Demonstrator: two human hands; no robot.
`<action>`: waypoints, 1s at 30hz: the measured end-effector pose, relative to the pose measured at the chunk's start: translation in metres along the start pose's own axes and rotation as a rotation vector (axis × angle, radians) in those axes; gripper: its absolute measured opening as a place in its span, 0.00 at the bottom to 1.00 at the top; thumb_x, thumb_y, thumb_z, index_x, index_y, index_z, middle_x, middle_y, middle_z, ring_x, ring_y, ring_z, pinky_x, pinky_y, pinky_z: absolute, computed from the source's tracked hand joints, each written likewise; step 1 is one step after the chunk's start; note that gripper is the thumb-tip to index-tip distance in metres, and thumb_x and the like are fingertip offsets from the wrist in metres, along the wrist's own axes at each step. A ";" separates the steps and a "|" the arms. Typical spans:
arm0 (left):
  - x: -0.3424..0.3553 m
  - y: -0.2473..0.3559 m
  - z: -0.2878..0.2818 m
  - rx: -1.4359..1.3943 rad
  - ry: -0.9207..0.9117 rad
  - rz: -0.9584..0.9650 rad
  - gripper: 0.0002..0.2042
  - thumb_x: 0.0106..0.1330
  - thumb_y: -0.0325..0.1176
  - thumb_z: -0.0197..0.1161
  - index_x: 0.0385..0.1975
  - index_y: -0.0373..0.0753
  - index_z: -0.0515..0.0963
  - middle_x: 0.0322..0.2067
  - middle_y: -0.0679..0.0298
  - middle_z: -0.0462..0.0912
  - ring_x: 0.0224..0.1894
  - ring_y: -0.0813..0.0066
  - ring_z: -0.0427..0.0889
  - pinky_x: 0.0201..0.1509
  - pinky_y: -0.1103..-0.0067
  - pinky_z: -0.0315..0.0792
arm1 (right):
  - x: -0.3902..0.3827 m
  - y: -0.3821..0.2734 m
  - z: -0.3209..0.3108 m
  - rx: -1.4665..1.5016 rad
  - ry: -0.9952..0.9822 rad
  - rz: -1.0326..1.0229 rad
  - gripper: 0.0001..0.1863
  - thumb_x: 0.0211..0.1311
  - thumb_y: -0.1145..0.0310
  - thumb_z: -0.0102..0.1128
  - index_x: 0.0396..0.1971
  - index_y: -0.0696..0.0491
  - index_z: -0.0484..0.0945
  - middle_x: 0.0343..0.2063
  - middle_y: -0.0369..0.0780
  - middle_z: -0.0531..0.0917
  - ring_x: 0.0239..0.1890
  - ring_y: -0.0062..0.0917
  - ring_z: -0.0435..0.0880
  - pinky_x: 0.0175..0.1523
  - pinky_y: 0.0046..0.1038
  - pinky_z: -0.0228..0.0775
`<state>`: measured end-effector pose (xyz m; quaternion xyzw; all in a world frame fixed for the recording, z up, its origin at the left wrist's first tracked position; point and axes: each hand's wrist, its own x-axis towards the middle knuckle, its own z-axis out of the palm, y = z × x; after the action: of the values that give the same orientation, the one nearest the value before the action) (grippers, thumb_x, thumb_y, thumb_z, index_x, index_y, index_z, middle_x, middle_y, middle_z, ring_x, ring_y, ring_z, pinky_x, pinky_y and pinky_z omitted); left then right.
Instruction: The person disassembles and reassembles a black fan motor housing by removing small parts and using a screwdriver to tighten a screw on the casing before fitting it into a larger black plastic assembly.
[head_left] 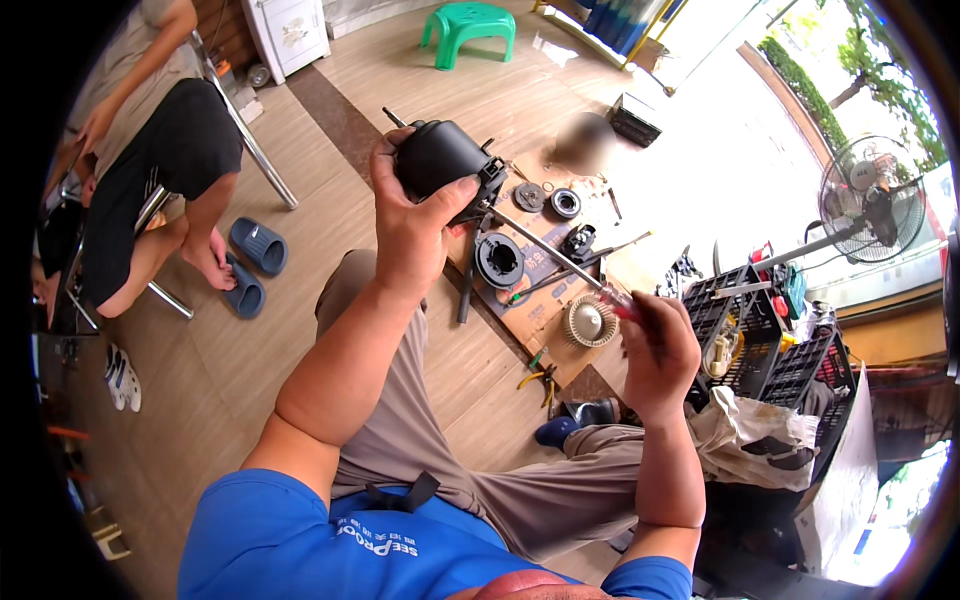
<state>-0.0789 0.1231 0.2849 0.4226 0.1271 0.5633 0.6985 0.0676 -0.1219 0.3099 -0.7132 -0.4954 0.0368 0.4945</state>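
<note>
My left hand (412, 205) is wrapped round a black rounded motor housing (440, 158), held up over the floor with a thin shaft sticking out at its upper left. In my right hand (660, 350) is a long screwdriver (550, 250) with a red handle. Its blade slants up and left, and its tip is at the lower right edge of the housing; whether it sits in a screw cannot be made out. Below lies a flattened cardboard sheet (545, 345) bearing a black ring-shaped part (499, 260), a pale finned fan wheel (591, 320) and several small black parts.
Pliers (540, 380) lie by the cardboard's near edge. Black plastic crates (740, 325) full of items stand at right, with a standing fan (870, 200) beyond. A green stool (470, 30) is at the back. At left a person (150, 150) sits near blue slippers (258, 247).
</note>
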 end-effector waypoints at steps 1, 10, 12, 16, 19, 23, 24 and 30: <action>0.000 0.000 0.000 0.005 0.001 -0.003 0.33 0.57 0.17 0.66 0.61 0.42 0.57 0.50 0.59 0.71 0.48 0.73 0.78 0.51 0.75 0.79 | -0.001 0.001 0.000 0.172 -0.025 0.145 0.15 0.63 0.78 0.64 0.48 0.63 0.78 0.36 0.38 0.79 0.32 0.19 0.80 0.35 0.21 0.75; 0.001 0.000 0.007 -0.156 0.068 -0.141 0.29 0.57 0.18 0.66 0.56 0.40 0.60 0.44 0.58 0.75 0.39 0.69 0.83 0.37 0.72 0.86 | -0.001 -0.007 0.004 0.053 0.043 -0.099 0.19 0.58 0.83 0.64 0.51 0.62 0.74 0.42 0.45 0.79 0.41 0.29 0.81 0.47 0.24 0.76; 0.000 -0.003 0.008 -0.160 0.073 -0.164 0.28 0.57 0.18 0.66 0.56 0.40 0.60 0.44 0.57 0.75 0.39 0.68 0.83 0.38 0.72 0.86 | -0.001 -0.009 0.002 -0.107 0.089 -0.206 0.16 0.57 0.83 0.65 0.47 0.61 0.76 0.39 0.46 0.80 0.37 0.31 0.82 0.43 0.25 0.76; -0.002 -0.008 0.007 -0.169 0.074 -0.182 0.26 0.60 0.20 0.67 0.55 0.40 0.61 0.44 0.58 0.76 0.41 0.69 0.83 0.40 0.72 0.86 | -0.003 -0.009 -0.001 -0.096 0.109 -0.178 0.13 0.58 0.81 0.66 0.43 0.61 0.77 0.34 0.45 0.82 0.30 0.31 0.82 0.37 0.25 0.75; -0.001 -0.008 0.001 -0.436 0.097 -0.344 0.15 0.75 0.44 0.56 0.52 0.42 0.69 0.45 0.62 0.80 0.47 0.68 0.82 0.54 0.66 0.79 | -0.003 -0.008 -0.001 -0.119 0.104 -0.200 0.12 0.60 0.79 0.65 0.43 0.62 0.78 0.37 0.48 0.83 0.33 0.32 0.84 0.39 0.26 0.77; -0.003 -0.013 0.002 -0.446 0.090 -0.385 0.21 0.77 0.55 0.46 0.49 0.43 0.71 0.44 0.61 0.81 0.49 0.66 0.81 0.57 0.63 0.77 | 0.003 -0.012 -0.002 -0.164 0.136 -0.296 0.14 0.57 0.82 0.63 0.44 0.63 0.76 0.41 0.50 0.81 0.40 0.37 0.83 0.45 0.30 0.76; -0.003 -0.015 0.002 -0.419 0.095 -0.387 0.23 0.77 0.58 0.44 0.48 0.42 0.71 0.45 0.60 0.81 0.49 0.66 0.81 0.58 0.63 0.76 | 0.004 -0.014 -0.004 -0.176 0.147 -0.314 0.15 0.57 0.83 0.63 0.44 0.63 0.76 0.41 0.50 0.80 0.40 0.37 0.82 0.45 0.30 0.76; -0.004 -0.019 0.004 -0.331 0.115 -0.392 0.16 0.75 0.44 0.57 0.51 0.41 0.67 0.43 0.61 0.78 0.47 0.70 0.81 0.51 0.69 0.81 | 0.002 -0.015 -0.010 -0.225 0.173 -0.334 0.15 0.57 0.83 0.65 0.44 0.63 0.75 0.40 0.49 0.79 0.39 0.36 0.81 0.42 0.28 0.76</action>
<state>-0.0647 0.1174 0.2727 0.2371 0.1520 0.4536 0.8455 0.0639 -0.1264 0.3267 -0.6725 -0.5633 -0.1623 0.4517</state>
